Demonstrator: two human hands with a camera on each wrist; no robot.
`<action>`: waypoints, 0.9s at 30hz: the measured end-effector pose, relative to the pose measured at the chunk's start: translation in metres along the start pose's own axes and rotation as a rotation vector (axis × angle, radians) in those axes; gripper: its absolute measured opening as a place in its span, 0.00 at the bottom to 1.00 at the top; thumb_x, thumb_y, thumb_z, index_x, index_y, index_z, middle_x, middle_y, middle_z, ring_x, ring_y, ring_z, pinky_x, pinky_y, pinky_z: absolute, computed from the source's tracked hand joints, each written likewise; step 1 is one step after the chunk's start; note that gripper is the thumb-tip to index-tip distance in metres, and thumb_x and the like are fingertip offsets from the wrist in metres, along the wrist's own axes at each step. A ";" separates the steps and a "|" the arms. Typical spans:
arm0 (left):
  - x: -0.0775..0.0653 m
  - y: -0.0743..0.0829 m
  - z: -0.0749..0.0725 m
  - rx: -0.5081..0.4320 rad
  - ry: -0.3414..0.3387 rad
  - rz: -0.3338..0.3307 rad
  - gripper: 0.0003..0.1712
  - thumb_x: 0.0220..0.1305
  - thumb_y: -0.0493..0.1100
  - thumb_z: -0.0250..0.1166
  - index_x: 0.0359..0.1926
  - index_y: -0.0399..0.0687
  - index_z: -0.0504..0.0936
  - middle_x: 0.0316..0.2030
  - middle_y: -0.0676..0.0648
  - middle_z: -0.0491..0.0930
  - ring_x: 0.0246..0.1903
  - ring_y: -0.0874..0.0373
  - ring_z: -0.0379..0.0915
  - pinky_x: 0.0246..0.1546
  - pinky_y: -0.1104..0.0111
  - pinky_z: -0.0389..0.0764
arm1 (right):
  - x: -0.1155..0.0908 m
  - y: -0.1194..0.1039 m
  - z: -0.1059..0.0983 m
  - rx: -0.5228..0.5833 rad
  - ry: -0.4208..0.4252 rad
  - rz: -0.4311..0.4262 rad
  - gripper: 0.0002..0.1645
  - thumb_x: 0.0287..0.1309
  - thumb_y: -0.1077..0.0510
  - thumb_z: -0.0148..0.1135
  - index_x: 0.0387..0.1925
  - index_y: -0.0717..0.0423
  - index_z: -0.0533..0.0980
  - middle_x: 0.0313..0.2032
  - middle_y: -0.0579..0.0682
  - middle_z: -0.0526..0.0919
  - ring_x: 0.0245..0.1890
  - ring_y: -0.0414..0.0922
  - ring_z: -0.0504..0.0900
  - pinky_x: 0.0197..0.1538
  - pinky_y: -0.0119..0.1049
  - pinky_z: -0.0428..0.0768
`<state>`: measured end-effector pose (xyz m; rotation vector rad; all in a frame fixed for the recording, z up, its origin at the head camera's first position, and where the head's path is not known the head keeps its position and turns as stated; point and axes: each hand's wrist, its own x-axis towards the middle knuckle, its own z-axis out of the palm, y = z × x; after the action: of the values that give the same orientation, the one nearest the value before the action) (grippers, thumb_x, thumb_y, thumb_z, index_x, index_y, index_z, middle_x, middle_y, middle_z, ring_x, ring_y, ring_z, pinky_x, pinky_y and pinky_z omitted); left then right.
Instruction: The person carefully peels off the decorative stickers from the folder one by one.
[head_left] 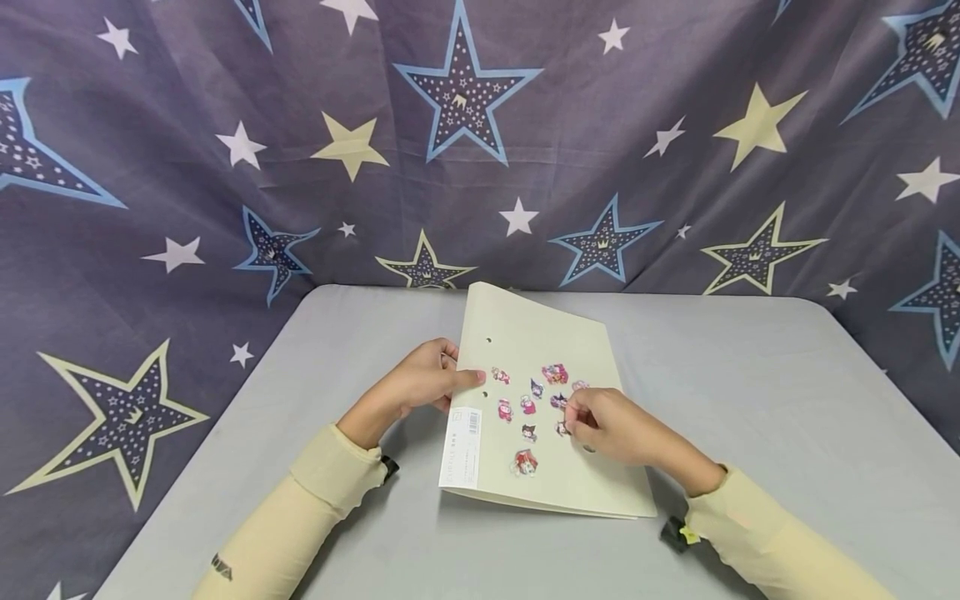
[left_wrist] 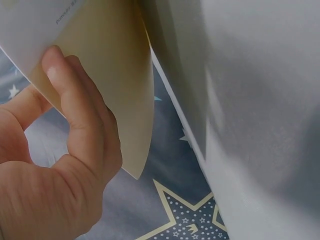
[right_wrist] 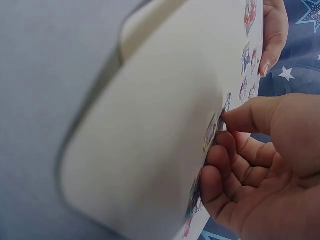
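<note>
I see left hand (head_left: 420, 377) gripping the folder (head_left: 546, 333) at left edge; on folder's right half, right hand (head_left: 617, 427) touches stickers (head_left: 558, 402), pinching I cannot tell

I can't read the tiny print on the white rectangular paper label (head_left: 460, 454), and the bare right hand (head_left: 615, 427) partly covers a small colourful sticker (head_left: 560, 429) on the cream rectangular folder (head_left: 536, 333).
</note>
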<state>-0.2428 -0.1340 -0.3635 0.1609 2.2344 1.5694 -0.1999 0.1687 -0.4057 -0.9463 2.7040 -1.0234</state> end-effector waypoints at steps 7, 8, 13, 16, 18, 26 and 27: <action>0.001 -0.002 -0.001 0.017 0.001 0.018 0.22 0.66 0.39 0.71 0.50 0.33 0.69 0.33 0.37 0.85 0.26 0.48 0.86 0.25 0.62 0.86 | 0.000 0.001 -0.001 0.015 0.006 -0.024 0.11 0.61 0.72 0.58 0.30 0.53 0.74 0.24 0.41 0.72 0.24 0.35 0.69 0.26 0.27 0.69; 0.001 -0.003 -0.001 0.021 0.003 0.022 0.22 0.66 0.39 0.71 0.50 0.33 0.69 0.33 0.37 0.85 0.26 0.48 0.86 0.25 0.62 0.86 | 0.000 0.001 -0.002 0.020 0.008 -0.025 0.11 0.60 0.72 0.58 0.29 0.53 0.74 0.23 0.41 0.71 0.24 0.35 0.69 0.25 0.27 0.68; 0.002 -0.003 -0.002 0.019 0.011 0.033 0.23 0.65 0.39 0.72 0.49 0.33 0.69 0.32 0.37 0.85 0.26 0.47 0.86 0.25 0.61 0.86 | -0.001 0.003 -0.005 0.039 0.002 -0.034 0.12 0.59 0.72 0.58 0.28 0.53 0.74 0.21 0.40 0.71 0.22 0.34 0.68 0.24 0.27 0.66; 0.002 -0.003 -0.001 0.015 0.016 0.031 0.22 0.65 0.39 0.72 0.49 0.33 0.69 0.31 0.37 0.84 0.26 0.47 0.86 0.25 0.61 0.86 | -0.001 0.002 -0.008 0.036 0.004 -0.033 0.12 0.59 0.72 0.58 0.28 0.52 0.74 0.21 0.40 0.71 0.22 0.34 0.68 0.24 0.26 0.66; 0.002 -0.003 -0.001 0.019 0.022 0.028 0.22 0.64 0.39 0.72 0.49 0.33 0.69 0.31 0.38 0.84 0.25 0.47 0.86 0.25 0.61 0.86 | -0.001 0.002 -0.011 0.029 0.014 -0.030 0.11 0.59 0.71 0.58 0.28 0.52 0.74 0.22 0.40 0.71 0.22 0.34 0.69 0.25 0.27 0.67; 0.001 -0.002 -0.002 0.039 0.027 0.028 0.21 0.65 0.40 0.72 0.47 0.34 0.70 0.31 0.38 0.84 0.24 0.49 0.85 0.23 0.63 0.85 | -0.005 0.001 -0.036 -0.046 0.094 0.058 0.09 0.61 0.68 0.60 0.28 0.53 0.76 0.20 0.42 0.73 0.21 0.36 0.69 0.22 0.28 0.67; 0.001 -0.002 -0.002 0.039 0.027 0.028 0.21 0.65 0.40 0.72 0.47 0.34 0.70 0.31 0.38 0.84 0.24 0.49 0.85 0.23 0.63 0.85 | -0.006 0.001 -0.040 -0.067 0.102 0.075 0.09 0.61 0.68 0.61 0.28 0.53 0.76 0.20 0.42 0.73 0.21 0.37 0.69 0.23 0.28 0.67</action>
<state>-0.2441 -0.1363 -0.3646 0.1835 2.2933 1.5518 -0.2075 0.1956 -0.3760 -0.8176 2.8496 -1.0000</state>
